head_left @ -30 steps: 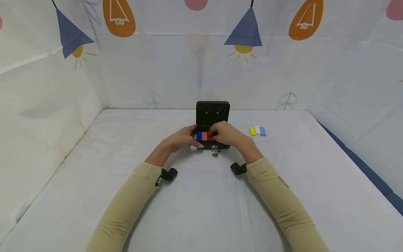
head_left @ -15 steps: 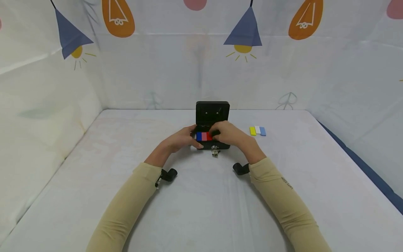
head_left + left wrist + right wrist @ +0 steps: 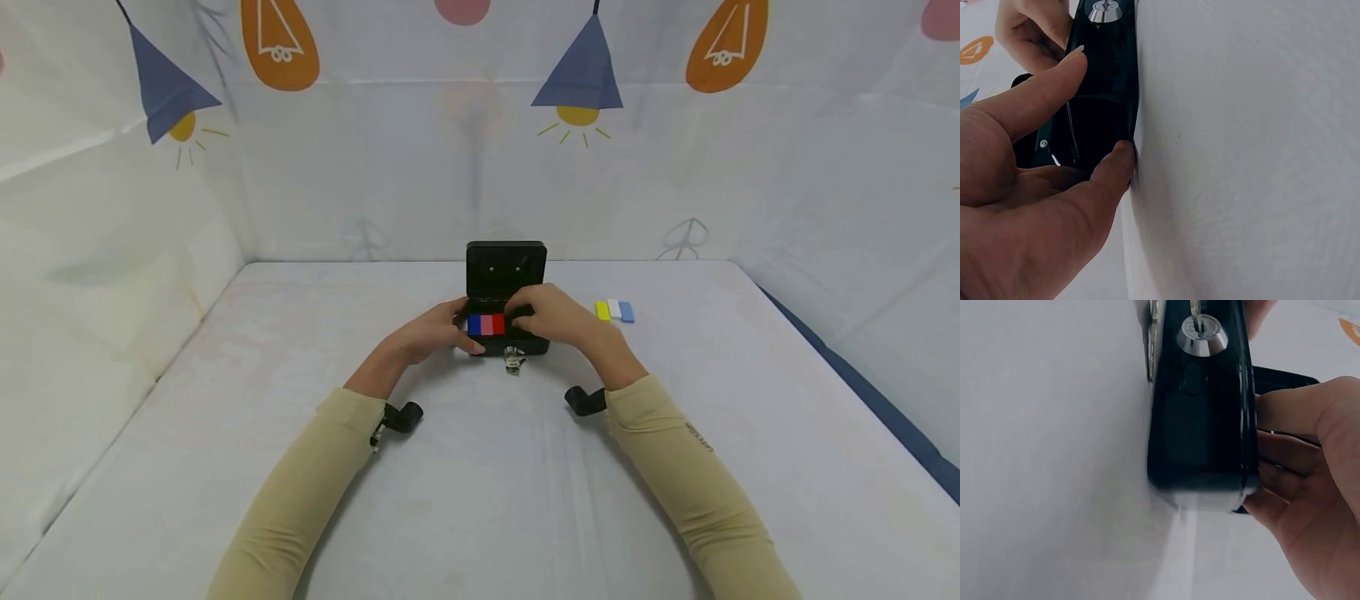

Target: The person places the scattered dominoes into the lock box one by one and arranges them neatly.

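Note:
A small black cash box stands on the table with its lid raised. In its left part a dark blue block, a pink block and a red block lie side by side. My left hand grips the box's left end, thumb at the front; the left wrist view shows the thumb and fingers spread about that end. My right hand is over the box's right part, fingers bent loosely down into it, with nothing seen between them. In the right wrist view the box wall hides those fingertips.
Keys hang from the lock on the box's front. Right of the box, a yellow block, a white block and a light blue block lie on the white tabletop. A printed white curtain rises behind.
My right hand has come away from the red block and shifted slightly right and up, leaving that block in fuller view. My left hand stays on the box.

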The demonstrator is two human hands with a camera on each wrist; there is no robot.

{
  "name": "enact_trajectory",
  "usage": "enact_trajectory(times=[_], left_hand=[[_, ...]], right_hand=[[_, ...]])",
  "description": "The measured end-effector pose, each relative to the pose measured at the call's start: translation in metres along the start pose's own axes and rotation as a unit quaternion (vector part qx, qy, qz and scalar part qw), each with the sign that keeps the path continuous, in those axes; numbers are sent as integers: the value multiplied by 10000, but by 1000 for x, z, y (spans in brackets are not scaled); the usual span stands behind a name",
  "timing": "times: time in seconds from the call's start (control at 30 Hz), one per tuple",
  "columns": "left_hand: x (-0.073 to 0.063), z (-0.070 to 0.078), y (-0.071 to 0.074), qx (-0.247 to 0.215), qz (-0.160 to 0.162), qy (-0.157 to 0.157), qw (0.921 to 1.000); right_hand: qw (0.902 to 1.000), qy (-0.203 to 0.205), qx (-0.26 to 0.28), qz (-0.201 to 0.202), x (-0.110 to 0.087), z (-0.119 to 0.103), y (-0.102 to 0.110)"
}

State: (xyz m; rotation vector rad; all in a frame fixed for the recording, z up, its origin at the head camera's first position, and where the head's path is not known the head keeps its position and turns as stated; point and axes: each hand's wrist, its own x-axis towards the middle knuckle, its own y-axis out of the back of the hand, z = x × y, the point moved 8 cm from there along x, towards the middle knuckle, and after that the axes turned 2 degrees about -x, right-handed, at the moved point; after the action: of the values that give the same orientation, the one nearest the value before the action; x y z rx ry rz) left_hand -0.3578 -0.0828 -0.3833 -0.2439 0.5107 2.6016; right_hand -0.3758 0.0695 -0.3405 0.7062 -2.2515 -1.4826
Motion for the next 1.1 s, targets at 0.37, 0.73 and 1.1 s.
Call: enact_trajectory(times=[0.37,0.73,1.1], left_hand=[[0,-3,1,28,95,162,9998],[1,-4,0,56,105,182,9998],[2,-4,0,56,149,194,9997]], right_hand=[[9993,-293,199,123,-9,18,12],[9986,-268,296,341,-15,27,24],[9976,-466,88,503,-22,47,39]])
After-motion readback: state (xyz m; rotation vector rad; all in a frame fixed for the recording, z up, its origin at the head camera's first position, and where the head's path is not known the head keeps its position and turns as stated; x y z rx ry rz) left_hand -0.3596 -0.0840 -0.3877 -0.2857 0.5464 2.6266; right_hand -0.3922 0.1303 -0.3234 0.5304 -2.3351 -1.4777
